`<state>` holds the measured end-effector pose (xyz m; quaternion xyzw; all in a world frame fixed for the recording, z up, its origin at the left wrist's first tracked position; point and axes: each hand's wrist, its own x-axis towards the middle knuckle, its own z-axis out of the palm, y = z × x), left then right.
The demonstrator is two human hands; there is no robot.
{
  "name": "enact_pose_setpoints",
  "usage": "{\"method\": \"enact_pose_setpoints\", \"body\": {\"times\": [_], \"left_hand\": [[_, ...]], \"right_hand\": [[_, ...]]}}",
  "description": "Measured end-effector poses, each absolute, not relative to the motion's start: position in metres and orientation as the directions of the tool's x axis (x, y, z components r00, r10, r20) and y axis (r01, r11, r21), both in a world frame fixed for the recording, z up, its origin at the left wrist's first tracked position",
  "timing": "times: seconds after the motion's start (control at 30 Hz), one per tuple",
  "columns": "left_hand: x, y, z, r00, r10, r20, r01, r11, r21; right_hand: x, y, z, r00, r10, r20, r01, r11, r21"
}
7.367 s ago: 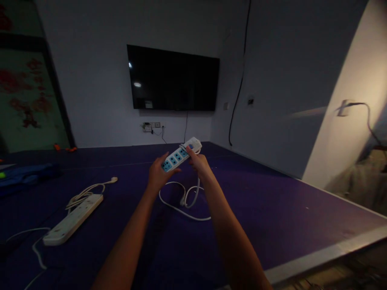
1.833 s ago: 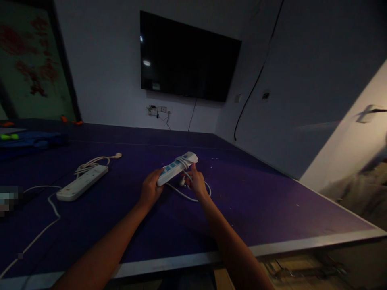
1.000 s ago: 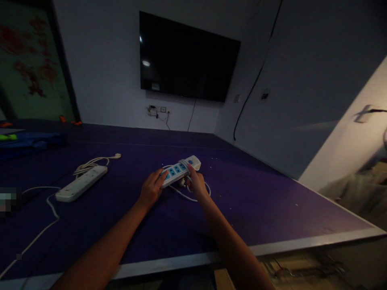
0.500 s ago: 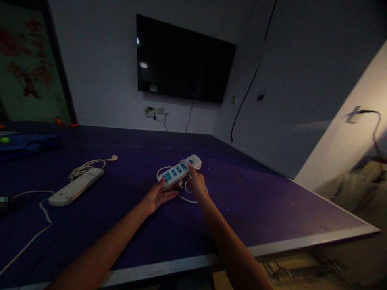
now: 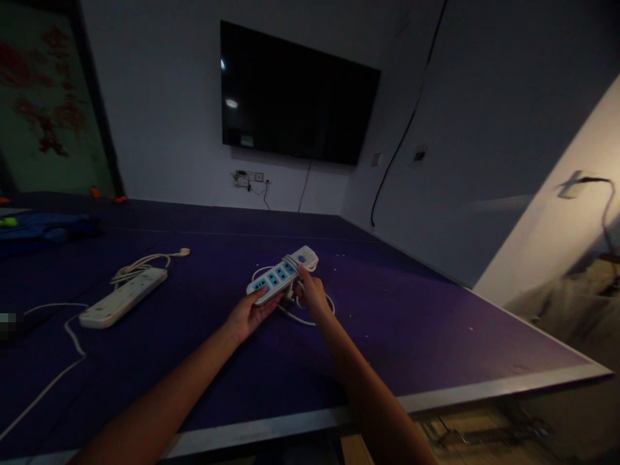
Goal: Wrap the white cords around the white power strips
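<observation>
A white power strip [image 5: 275, 279] with blue socket faces is tilted above the purple tabletop. Its near left end sits in my left hand [image 5: 248, 314], thumb on top and fingers underneath. White cord [image 5: 292, 261] is looped across the strip close to its switch end. My right hand [image 5: 312, 294] is closed at that cord, thumb up against the strip's right side; its other fingers are partly hidden. More of the cord hangs in a loose loop [image 5: 310, 322] below and around the right hand.
To the left lies a second white power strip [image 5: 123, 298] with a bundled cord and plug [image 5: 185, 252]. Blue cloth [image 5: 53, 227] lies at the far left. The table's pale front edge [image 5: 484, 385] runs along the near side. A television [image 5: 295, 97] hangs on the wall.
The power strip has shifted slightly left and toward me. My left fingers have curled in further beneath it, and my right hand has moved slightly left along with the strip.
</observation>
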<state>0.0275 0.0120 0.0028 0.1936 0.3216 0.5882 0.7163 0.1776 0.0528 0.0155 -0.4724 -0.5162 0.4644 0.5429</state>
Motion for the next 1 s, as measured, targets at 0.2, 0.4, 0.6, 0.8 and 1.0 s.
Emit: {"method": "enact_pose_setpoints", "body": {"times": [0.2, 0.4, 0.6, 0.8, 1.0], "left_hand": [[0.026, 0.014, 0.004, 0.035, 0.984, -0.172, -0.764, 0.137, 0.631], [0.019, 0.014, 0.011, 0.024, 0.990, -0.137, -0.792, 0.102, 0.602], [0.012, 0.020, 0.013, -0.073, 0.990, -0.122, -0.843, 0.004, 0.538], [0.004, 0.031, 0.006, -0.146, 0.981, -0.126, -0.840, -0.056, 0.540], [0.005, 0.037, -0.004, -0.205, 0.979, -0.019, -0.748, -0.144, 0.648]], "right_hand": [[0.178, 0.052, 0.016, -0.082, 0.985, 0.152, -0.008, 0.152, -0.988], [0.177, 0.058, 0.016, -0.239, 0.967, 0.083, -0.014, 0.082, -0.997], [0.181, 0.062, 0.011, -0.255, 0.962, 0.101, 0.196, 0.154, -0.968], [0.189, 0.064, 0.011, -0.198, 0.965, 0.170, 0.383, 0.236, -0.893], [0.185, 0.059, 0.013, -0.083, 0.954, 0.289, 0.397, 0.297, -0.868]]}}
